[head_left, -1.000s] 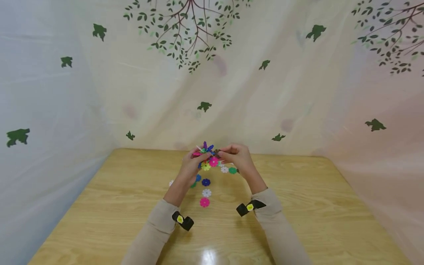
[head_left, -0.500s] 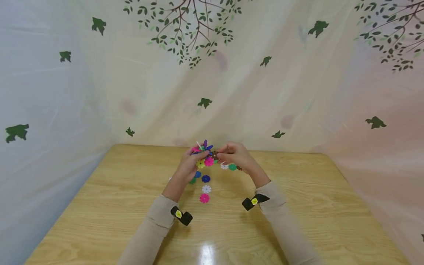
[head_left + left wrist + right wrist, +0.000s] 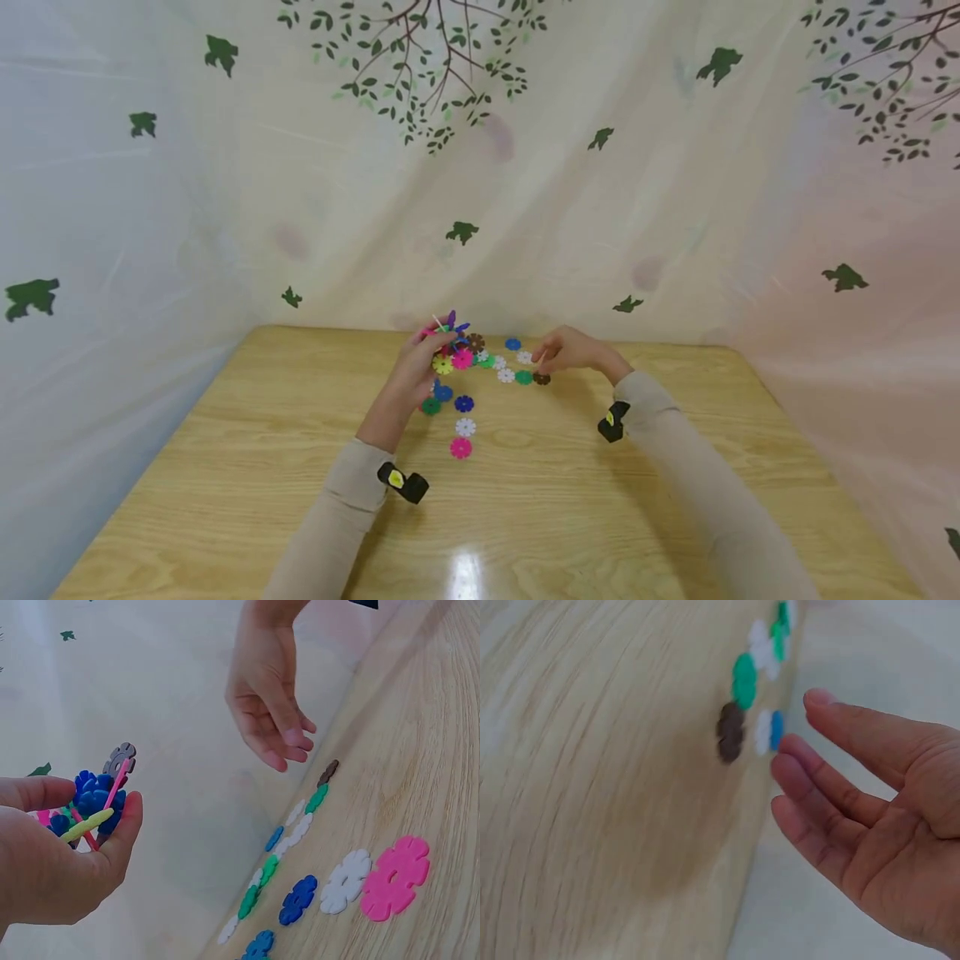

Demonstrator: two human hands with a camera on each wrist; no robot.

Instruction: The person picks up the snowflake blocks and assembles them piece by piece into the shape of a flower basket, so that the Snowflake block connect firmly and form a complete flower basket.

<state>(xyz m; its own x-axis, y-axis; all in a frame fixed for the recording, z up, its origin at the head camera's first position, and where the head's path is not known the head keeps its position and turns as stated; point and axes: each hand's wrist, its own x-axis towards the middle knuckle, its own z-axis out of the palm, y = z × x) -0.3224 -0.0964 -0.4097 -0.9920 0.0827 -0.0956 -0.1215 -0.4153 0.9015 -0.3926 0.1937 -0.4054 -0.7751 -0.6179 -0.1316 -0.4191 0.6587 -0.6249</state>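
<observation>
So, left hand has thumb and fingers curled round a cluster of smooth, plastic-looking, flower-shaped pieces slotted together at angles, with a brown piece poking past the fingertips. Right hand is empty, fingers loosely bent, thumb apart, near a notched dark disc on the wood-grain table.

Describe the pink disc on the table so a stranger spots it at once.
In the head view, find the table, then the short row running down it, right of the left hand: blue disc, white disc, pink disc. The pink one ends that row, bright against its white neighbour and lowest of all the discs.
</observation>
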